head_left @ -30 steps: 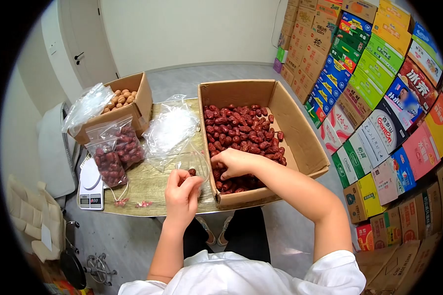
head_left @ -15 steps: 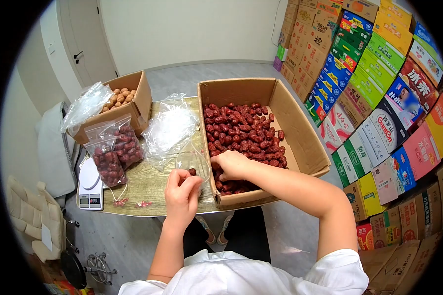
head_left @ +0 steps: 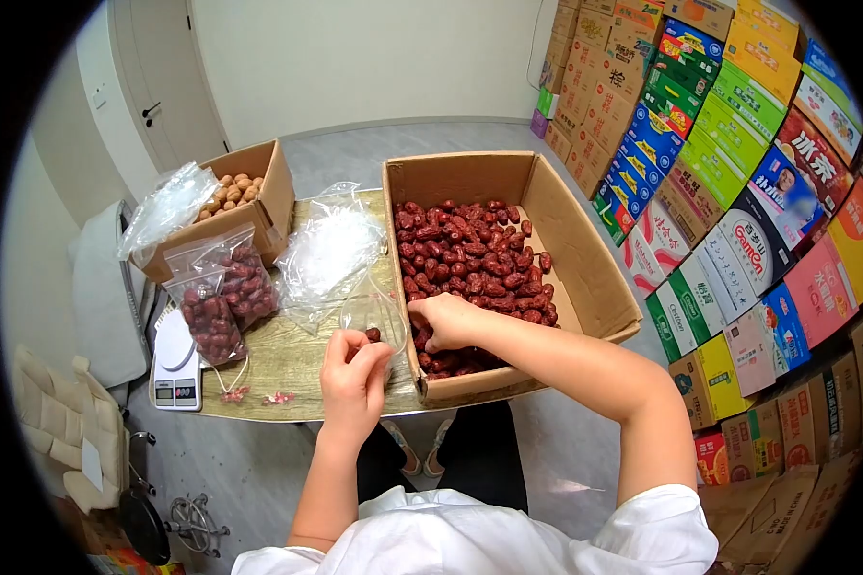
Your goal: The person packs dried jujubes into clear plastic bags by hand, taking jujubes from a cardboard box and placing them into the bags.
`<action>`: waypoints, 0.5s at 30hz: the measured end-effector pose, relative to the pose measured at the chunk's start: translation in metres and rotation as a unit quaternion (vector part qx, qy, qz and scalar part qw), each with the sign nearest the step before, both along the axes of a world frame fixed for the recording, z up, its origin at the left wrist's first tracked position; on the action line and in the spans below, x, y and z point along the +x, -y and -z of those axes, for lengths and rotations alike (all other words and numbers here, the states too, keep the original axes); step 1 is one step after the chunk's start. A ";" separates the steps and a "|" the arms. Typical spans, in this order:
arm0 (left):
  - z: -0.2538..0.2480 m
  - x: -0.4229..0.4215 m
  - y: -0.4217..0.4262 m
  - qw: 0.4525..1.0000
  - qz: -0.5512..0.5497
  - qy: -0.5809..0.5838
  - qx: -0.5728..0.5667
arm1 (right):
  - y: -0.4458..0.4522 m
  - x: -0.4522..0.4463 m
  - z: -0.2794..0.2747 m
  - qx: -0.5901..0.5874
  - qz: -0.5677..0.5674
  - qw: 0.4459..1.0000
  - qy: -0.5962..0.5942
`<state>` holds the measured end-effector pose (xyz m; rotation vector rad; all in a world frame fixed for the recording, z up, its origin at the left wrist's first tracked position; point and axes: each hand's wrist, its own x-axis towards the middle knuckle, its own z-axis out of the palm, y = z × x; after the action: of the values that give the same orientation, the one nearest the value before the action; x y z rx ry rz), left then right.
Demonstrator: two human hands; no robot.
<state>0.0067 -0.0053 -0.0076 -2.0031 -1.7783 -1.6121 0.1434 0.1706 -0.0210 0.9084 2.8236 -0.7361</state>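
My left hand [head_left: 353, 376] is closed in a pinch on a clear plastic bag [head_left: 374, 305] at the table's front edge. One red date [head_left: 373, 334] shows at its fingertips, by the bag. My right hand [head_left: 447, 322] reaches over the near left wall of a cardboard box [head_left: 585, 278]. Its curled fingers are down among the red dates [head_left: 475, 251], partly hidden, and seem closed on some of them. The dates lie heaped toward the box's left side.
Left on the table [head_left: 297, 379] are a kitchen scale [head_left: 176, 369], filled date bags [head_left: 216, 321] and loose clear bags [head_left: 331, 249]. A box of walnuts [head_left: 232, 194] stands behind. Stacked cartons [head_left: 729, 220] line the right wall; an office chair [head_left: 67, 412] stands lower left.
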 end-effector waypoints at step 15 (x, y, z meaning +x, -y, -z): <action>-0.001 -0.001 0.001 1.000 -0.005 0.006 0.006 | -0.018 0.017 -0.054 0.001 0.132 0.942 -0.309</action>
<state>0.0053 -0.0059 -0.0065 -1.9822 -1.7753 -1.6307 0.1609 0.1890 0.0326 1.2610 3.2505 -1.2459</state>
